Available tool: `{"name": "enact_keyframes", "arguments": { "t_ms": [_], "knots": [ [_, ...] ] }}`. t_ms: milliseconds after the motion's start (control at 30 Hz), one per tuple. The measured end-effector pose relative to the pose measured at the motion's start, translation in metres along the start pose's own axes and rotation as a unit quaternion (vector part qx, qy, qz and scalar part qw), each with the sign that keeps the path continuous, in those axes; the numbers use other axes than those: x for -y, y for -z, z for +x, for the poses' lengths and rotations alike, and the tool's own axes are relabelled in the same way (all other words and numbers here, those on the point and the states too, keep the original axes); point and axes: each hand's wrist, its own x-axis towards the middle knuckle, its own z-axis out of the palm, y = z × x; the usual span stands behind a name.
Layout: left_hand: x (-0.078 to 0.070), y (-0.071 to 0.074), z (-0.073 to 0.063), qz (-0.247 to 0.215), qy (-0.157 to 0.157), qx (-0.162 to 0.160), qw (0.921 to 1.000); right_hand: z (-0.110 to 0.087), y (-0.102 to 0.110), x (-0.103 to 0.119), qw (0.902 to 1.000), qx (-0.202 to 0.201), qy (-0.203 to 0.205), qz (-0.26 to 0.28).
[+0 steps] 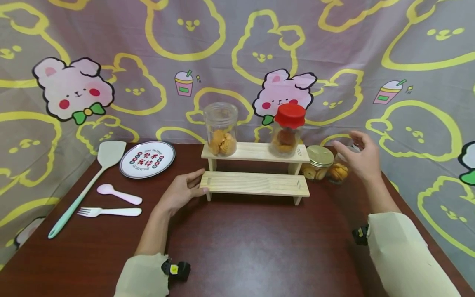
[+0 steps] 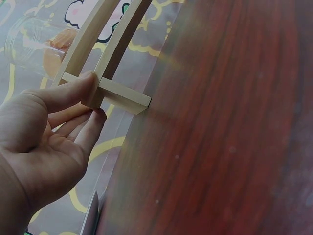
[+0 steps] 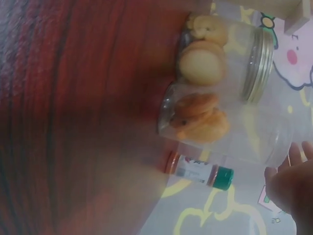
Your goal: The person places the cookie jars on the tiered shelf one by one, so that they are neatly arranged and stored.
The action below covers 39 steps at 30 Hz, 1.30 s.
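A two-tier wooden shelf [image 1: 255, 182] stands mid-table. My left hand [image 1: 198, 181] pinches the left end of its lower tier; in the left wrist view the thumb lies on the plank's end [image 2: 105, 88] and the fingers [image 2: 93, 122] sit under it. On the upper tier stand an open clear jar of cookies [image 1: 221, 128] and a red-lidded jar [image 1: 288, 128]. Right of the shelf a gold-lidded jar [image 1: 319, 161] sits beside a lidless clear cookie jar [image 1: 338, 171]. My right hand [image 1: 353, 147] hovers just above that clear jar [image 3: 210, 122] with fingers spread, holding nothing.
At the left lie a printed plate [image 1: 147, 159], a long mint-handled spatula [image 1: 89, 185], a pink spoon [image 1: 118, 194] and a white fork [image 1: 109, 212]. A small green-capped bottle [image 3: 198, 171] lies behind the jars. A bunny-print cloth hangs along the table's back edge.
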Motion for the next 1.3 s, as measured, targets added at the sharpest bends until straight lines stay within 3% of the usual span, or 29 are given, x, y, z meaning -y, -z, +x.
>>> {"name": "enact_keyframes", "arguments": {
  "t_ms": [400, 867, 1300],
  "knots": [
    [0.0, -0.001, 0.0, -0.002, -0.001, -0.003, 1.0, -0.003, 0.003, -0.017, 0.998, 0.023, -0.041, -0.043],
    [0.001, 0.0, 0.0, -0.006, -0.003, 0.001, 1.0, -0.004, 0.0, -0.031, 0.9959, 0.043, -0.032, -0.073],
    [0.0, -0.001, 0.0, 0.0, 0.001, 0.001, 1.0, -0.008, 0.002, -0.03, 0.9957, 0.037, -0.032, -0.078]
  ]
}}
